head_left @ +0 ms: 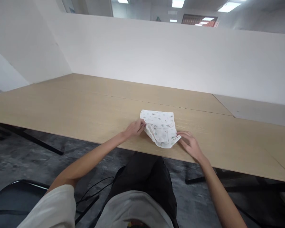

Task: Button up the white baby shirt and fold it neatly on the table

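Note:
A white cloth (160, 125) with a small scattered print lies on the wooden table in front of me. Its far part is flat, while the near edge is lifted and curls between my hands. My left hand (135, 128) pinches the cloth's left edge between thumb and fingers. At the right near corner, my right hand (190, 144) grips the cloth between thumb and fingertips, and that corner sticks out toward the hand. The underside of the cloth is mostly hidden.
The light wooden table (85, 104) stretches to both sides, with seams between its panels. A white partition (156, 53) rises along its far edge. At lower left stands a dark chair (16, 202), and a black cable (92, 186) hangs beside my legs.

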A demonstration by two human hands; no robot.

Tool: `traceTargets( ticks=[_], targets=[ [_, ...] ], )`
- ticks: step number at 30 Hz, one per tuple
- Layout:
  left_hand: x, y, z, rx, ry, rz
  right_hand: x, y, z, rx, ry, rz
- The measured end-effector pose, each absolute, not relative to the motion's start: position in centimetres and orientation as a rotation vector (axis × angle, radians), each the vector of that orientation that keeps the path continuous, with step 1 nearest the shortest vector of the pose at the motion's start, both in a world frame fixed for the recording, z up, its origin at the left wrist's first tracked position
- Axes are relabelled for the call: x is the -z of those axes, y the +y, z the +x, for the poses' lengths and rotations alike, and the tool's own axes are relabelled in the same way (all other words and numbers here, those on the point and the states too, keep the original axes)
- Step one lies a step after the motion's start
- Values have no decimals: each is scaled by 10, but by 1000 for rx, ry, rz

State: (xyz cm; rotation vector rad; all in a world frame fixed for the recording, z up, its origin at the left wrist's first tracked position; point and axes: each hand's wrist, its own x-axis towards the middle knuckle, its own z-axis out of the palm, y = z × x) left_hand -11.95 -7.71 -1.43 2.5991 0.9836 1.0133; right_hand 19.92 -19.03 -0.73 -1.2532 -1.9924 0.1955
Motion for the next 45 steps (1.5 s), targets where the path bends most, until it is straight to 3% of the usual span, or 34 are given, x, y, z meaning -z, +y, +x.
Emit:
traceTargets(
  ticks=[6, 11, 20, 28, 34, 45],
  targets=[
    [8, -103, -133, -1268, 751, 2605, -4, -201, 199, -402, -1747, -1281],
    [-7, -117, -140, -1354, 843, 2382, -9, -193, 192, -468, -1500, -1345],
    [0, -52, -117, -1375, 1204, 1781, -12, -87, 181, -644, -1139, -1526],
    [30, -3, -107, -1327, 1350, 1738, 14, -51, 181, -540, -1214, -1890],
    [34, 2, -112, -1228, 1329, 1692, 25, -52, 191, -483, -1205, -1833],
    [40, 4, -115, -1240, 1146, 1702, 22, -52, 187, -693, -1092, -1697]
  ],
)
